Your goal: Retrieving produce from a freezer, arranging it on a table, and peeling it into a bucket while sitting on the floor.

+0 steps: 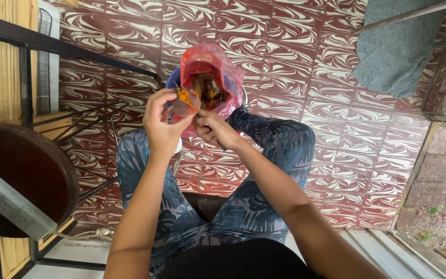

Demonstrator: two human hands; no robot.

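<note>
While the person sat above the patterned floor (336, 119), a pink plastic bag (210, 67) lining a blue bucket (173, 80) gaped just beyond both hands. Left hand (163, 121) pinched an orange piece (186, 99) at its fingertips, nearest the bag; right hand (213, 129), just beside, curled shut on a thin tool, partly hidden.

1. A red-pink plastic bag (210, 77), open at the top and holding brown and yellow scraps, is seen above the knees, over the patterned floor, lining a blue container.
</note>
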